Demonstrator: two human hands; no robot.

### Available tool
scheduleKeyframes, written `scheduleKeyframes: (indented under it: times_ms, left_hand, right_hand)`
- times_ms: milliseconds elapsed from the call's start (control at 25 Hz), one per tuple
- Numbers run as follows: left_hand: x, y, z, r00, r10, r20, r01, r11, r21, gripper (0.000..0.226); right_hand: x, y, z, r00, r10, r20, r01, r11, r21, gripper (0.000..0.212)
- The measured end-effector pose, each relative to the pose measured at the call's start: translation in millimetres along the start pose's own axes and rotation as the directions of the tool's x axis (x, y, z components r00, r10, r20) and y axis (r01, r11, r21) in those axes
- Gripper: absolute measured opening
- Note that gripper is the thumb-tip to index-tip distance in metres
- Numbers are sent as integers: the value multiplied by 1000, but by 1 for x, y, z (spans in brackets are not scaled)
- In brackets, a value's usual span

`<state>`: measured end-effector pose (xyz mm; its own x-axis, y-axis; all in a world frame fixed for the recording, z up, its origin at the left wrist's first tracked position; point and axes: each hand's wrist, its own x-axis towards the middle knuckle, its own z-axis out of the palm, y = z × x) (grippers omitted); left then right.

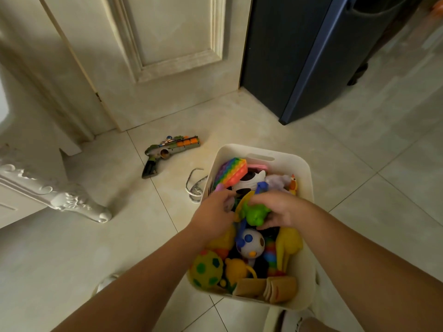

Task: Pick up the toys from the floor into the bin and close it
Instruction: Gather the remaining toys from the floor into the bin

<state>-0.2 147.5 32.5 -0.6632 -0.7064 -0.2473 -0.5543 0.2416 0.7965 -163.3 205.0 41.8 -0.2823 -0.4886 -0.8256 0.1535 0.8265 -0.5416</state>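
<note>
A white plastic bin stands on the tiled floor, heaped with several toys: a rainbow pop-it, a yellow-green ball, a white spotted ball. Both my hands are over the bin's middle. My right hand grips a green squishy toy. My left hand rests on the toys beside it, fingers curled down; what it touches is hidden. A green and orange toy gun lies on the floor left of the bin. A grey-white cord lies against the bin's left wall.
A cream door and a dark blue cabinet stand behind the bin. An ornate white furniture leg juts in at the left. My foot in a white shoe shows at the bottom edge.
</note>
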Motion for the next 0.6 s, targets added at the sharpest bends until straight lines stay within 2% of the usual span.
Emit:
scheduleKeyframes:
  times_ms: [80, 160, 240, 280, 320, 400, 480, 520, 600]
  left_hand:
    - [-3, 1, -1, 998, 46, 39, -47, 999, 13, 26]
    - [-6, 8, -5, 998, 49, 39, -50, 999, 16, 32]
    - [-4, 18, -27, 1000, 7, 25, -8, 999, 40, 39]
    - [-1, 23, -46, 1000, -1, 10, 0, 998, 61, 40]
    - [4, 26, -69, 1000, 3, -9, -2, 995, 96, 40]
    - [15, 23, -122, 1000, 12, -3, -11, 971, 237, 35]
    - [26, 14, -173, 995, -47, 89, 1, 889, 458, 35]
    - [33, 6, -195, 987, -101, 123, 15, 829, 559, 36]
    - [50, -19, -227, 973, -187, 132, 54, 746, 664, 37]
  right_hand:
    - [0, -5, 0, 993, -32, -115, -12, 932, -363, 44]
    - [-7, -14, 4, 984, -42, -172, -75, 781, -620, 58]
    - [-14, -32, 8, 974, -113, -199, -118, 495, -861, 67]
    - [-17, -47, 10, 961, -198, -195, -108, 379, -919, 65]
    - [-20, -64, 13, 939, -293, -182, -73, 346, -935, 57]
    - [-23, -102, 23, 864, -475, -165, 68, 435, -898, 38]
    - [-20, -129, 45, 772, -627, -103, 288, 489, -823, 19]
    - [-14, -138, 61, 742, -668, -50, 378, 479, -792, 13]
    - [13, -154, 100, 748, -659, 78, 443, 408, -798, 18]
